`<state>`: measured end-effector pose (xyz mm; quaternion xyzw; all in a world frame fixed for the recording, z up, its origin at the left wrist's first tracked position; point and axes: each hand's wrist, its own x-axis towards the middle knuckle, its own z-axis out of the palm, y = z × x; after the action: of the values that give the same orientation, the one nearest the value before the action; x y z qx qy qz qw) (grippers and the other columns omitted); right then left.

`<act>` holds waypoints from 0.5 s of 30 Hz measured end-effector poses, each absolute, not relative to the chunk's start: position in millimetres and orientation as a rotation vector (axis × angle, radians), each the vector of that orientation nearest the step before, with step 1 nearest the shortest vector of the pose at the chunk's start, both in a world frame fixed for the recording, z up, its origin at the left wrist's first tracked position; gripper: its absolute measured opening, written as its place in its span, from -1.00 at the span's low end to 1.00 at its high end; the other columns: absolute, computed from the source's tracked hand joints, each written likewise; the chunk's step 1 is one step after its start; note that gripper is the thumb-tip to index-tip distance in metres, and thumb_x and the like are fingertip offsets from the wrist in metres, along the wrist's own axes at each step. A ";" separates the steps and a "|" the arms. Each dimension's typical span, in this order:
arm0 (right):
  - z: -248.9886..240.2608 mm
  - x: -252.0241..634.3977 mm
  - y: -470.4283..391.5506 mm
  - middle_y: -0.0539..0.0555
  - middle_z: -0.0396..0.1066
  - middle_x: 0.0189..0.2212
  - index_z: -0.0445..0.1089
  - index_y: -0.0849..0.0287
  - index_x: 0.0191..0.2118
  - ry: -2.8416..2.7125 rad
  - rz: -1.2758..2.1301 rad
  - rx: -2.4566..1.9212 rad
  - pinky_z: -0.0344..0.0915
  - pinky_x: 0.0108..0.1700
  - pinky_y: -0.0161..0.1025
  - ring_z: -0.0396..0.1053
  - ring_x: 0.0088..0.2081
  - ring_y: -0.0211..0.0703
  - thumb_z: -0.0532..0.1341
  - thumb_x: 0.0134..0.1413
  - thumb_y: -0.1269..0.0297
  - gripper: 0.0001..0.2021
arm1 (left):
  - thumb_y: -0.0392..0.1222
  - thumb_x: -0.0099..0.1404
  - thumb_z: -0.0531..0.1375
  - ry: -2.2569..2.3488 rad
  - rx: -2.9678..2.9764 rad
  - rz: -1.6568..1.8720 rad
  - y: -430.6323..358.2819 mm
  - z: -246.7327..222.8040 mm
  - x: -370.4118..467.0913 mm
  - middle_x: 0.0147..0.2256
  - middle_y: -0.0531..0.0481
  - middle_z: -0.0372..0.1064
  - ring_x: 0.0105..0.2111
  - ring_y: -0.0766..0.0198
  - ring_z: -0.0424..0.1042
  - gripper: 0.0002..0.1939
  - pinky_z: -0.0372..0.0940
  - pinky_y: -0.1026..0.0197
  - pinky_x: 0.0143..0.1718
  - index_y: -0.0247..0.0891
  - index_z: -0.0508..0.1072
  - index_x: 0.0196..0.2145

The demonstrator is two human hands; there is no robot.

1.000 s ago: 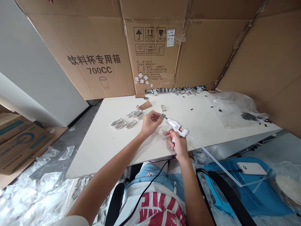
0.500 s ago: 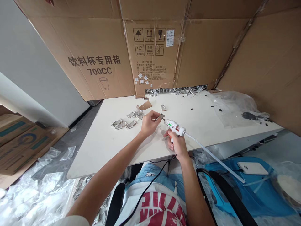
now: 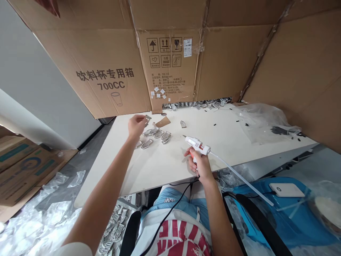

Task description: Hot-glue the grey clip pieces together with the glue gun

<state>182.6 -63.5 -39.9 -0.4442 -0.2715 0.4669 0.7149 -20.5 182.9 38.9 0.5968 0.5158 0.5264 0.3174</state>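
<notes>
My left hand (image 3: pixel 136 125) is raised over the left part of the white table. Its thumb and fingers pinch a small silvery metal frame piece (image 3: pixel 148 119). Below and to the right of that hand lie several more silvery metal frame pieces (image 3: pixel 158 133) in a loose cluster. One separate metal piece (image 3: pixel 183 124) rests farther right. My right hand (image 3: pixel 199 161) grips a white glue gun (image 3: pixel 195 143) with an orange trigger. The gun's nozzle points left, over bare table, apart from the pieces. A long translucent glue stick (image 3: pixel 239 177) trails from its back end.
Tall cardboard panels (image 3: pixel 106 46) wall in the back of the white table (image 3: pixel 106 177). A heap of metal pieces (image 3: pixel 186 105) shows beneath them. A clear plastic bag (image 3: pixel 263 121) and small black bits lie at right. A blue stool (image 3: pixel 287 213) carries a white device (image 3: pixel 287 190).
My left hand has moved left, away from the glue gun's nozzle, still pinching a metal piece. My right hand and the gun have stayed nearly in place. The view has shifted slightly.
</notes>
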 end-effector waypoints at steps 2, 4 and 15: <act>-40.8 182.9 -62.6 0.01 0.56 -0.32 0.38 0.13 -0.27 -0.591 1.018 -0.988 -0.10 -0.73 -0.43 -0.02 -0.72 -0.50 0.42 0.09 0.01 -0.67 | -0.24 0.06 0.34 1.502 1.553 1.296 197.6 40.5 -43.3 -0.27 -0.11 0.65 -0.33 0.20 0.54 -0.71 0.32 0.25 -0.38 -0.31 0.67 -0.22; -41.3 183.2 -62.3 0.00 0.54 -0.37 0.37 0.13 -0.28 -0.580 1.008 -0.997 -0.09 -0.72 -0.42 -0.02 -0.72 -0.50 0.41 0.11 0.00 -0.67 | -0.22 0.01 0.36 1.622 1.587 1.174 205.0 37.5 -62.5 -0.30 -0.11 0.64 -0.36 0.21 0.48 -0.73 0.26 0.25 -0.42 -0.30 0.68 -0.27; -43.1 182.6 -62.8 0.02 0.56 -0.35 0.37 0.12 -0.28 -0.585 0.989 -1.022 -0.05 -0.73 -0.42 0.00 -0.71 -0.49 0.43 0.12 -0.05 -0.63 | -0.01 -0.10 0.46 1.596 1.736 0.705 172.8 37.4 -114.4 -0.26 -0.06 0.67 -0.28 0.15 0.48 -0.69 0.15 0.27 -0.44 -0.17 0.71 -0.36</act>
<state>182.6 -62.8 -43.1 -0.4620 -0.2643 0.4472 0.7189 -114.4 172.8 37.4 0.6648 0.6114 0.2699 0.3336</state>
